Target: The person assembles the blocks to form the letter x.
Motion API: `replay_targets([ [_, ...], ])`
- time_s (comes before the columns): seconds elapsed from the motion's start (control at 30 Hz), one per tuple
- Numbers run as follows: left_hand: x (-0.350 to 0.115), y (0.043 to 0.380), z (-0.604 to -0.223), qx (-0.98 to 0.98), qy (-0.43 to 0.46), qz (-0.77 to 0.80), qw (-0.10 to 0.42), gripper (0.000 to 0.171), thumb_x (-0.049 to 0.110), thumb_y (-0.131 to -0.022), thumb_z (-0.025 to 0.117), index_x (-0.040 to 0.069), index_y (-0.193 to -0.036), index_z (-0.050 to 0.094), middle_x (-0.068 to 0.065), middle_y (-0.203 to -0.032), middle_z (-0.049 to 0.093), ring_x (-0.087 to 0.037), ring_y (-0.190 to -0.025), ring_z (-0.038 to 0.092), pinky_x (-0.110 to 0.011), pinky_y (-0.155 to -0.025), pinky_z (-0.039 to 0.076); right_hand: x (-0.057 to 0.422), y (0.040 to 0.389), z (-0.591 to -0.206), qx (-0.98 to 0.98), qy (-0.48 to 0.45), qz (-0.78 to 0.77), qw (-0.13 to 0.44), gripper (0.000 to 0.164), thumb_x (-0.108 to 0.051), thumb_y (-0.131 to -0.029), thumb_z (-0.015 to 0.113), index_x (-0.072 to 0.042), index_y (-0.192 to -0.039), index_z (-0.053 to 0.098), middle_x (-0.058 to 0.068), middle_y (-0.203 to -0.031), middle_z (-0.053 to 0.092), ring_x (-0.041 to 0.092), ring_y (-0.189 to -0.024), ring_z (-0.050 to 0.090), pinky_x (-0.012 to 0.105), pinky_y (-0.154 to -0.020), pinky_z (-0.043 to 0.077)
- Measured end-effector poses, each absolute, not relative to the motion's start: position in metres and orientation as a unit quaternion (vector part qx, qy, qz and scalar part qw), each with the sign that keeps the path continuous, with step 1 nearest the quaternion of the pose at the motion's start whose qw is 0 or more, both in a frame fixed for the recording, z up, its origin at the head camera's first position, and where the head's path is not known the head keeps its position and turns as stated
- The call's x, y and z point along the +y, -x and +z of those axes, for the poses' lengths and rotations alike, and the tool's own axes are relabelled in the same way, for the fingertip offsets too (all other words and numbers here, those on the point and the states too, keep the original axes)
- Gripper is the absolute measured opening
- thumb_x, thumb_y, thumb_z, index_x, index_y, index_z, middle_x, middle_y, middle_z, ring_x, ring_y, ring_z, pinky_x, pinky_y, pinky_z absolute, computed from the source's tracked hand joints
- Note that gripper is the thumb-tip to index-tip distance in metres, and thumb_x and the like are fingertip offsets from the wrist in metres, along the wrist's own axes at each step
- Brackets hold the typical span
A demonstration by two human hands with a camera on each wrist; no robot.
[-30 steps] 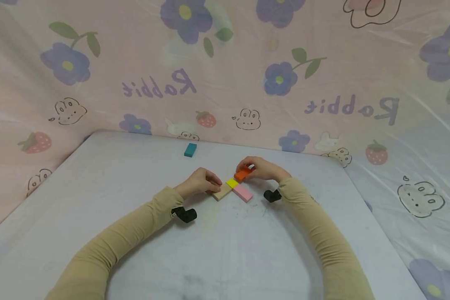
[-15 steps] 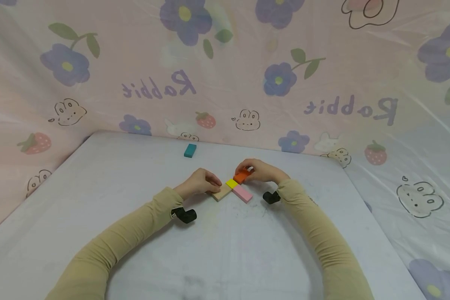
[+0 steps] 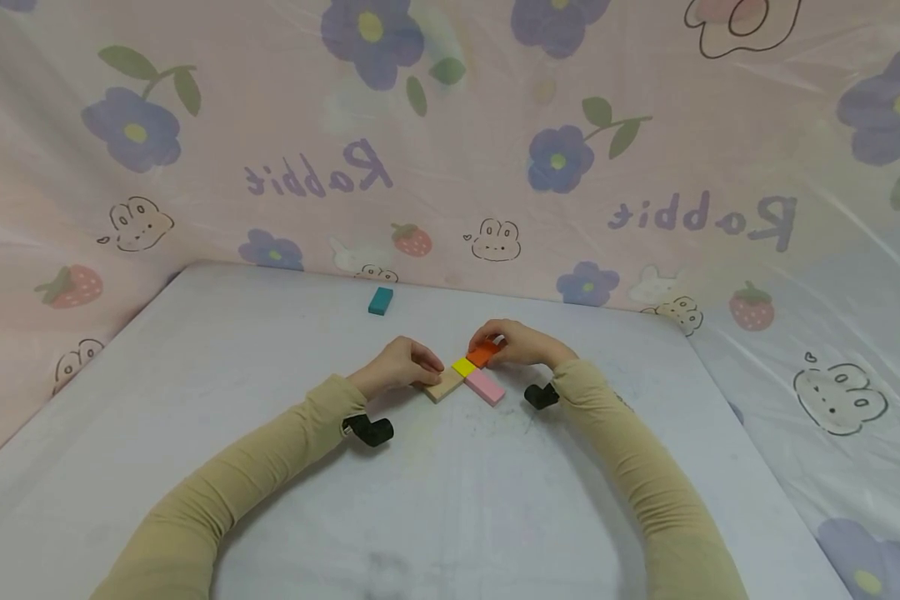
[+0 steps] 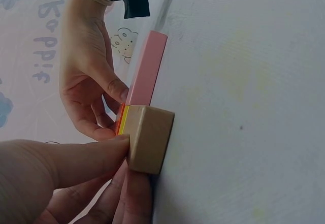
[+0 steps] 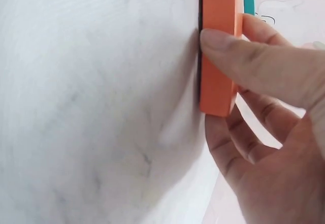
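My left hand (image 3: 397, 365) pinches the near-left end of a plain wooden block (image 3: 444, 386), its thumb on one side and fingers on the other in the left wrist view. Against the wooden block's far end lies a small yellow block (image 3: 463, 367). A pink block (image 3: 486, 387) extends from the yellow one toward the near right. On the far right side, an orange block (image 5: 218, 76) sits against the yellow block, gripped between thumb and fingers of my right hand (image 3: 521, 342). All these blocks lie flat on the white table, forming angled arms around the yellow piece.
A teal block (image 3: 380, 301) lies by itself near the back of the white table (image 3: 420, 517). Behind the table hangs a pink curtain (image 3: 450, 108) printed with flowers and rabbits. Black camera mounts (image 3: 371, 430) stick out from both wrists.
The orange block has come down and slightly left, and now lies flush with the yellow block. My right hand moved with it. My left hand and the other blocks stay put.
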State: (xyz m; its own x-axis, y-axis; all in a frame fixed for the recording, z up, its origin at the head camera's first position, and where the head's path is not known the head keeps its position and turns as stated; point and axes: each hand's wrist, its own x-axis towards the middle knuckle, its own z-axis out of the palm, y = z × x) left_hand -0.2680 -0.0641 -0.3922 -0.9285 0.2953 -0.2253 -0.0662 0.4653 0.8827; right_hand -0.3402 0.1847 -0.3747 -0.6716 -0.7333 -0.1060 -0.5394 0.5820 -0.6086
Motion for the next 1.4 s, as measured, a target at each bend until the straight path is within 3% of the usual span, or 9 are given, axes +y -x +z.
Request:
replay_targets([
  [1.4,-0.0644,0.2672,-0.3942,0.833,-0.068,0.521,0.173,0.015,0.008,-0.081,0.077,0.005,-0.094,0.073,-0.005,-0.084,0.068,-0.015,-0.073,0.059,-0.023,-0.064,0.052,0.1832,0.3379,-0.3781,0.876,0.362,-0.276,0.162,0.031,-0.002,-0.083,0.073,-0.012,-0.112,0.068,0.004,-0.117,0.059,0.023,-0.108,0.049,0.041,-0.097,0.043],
])
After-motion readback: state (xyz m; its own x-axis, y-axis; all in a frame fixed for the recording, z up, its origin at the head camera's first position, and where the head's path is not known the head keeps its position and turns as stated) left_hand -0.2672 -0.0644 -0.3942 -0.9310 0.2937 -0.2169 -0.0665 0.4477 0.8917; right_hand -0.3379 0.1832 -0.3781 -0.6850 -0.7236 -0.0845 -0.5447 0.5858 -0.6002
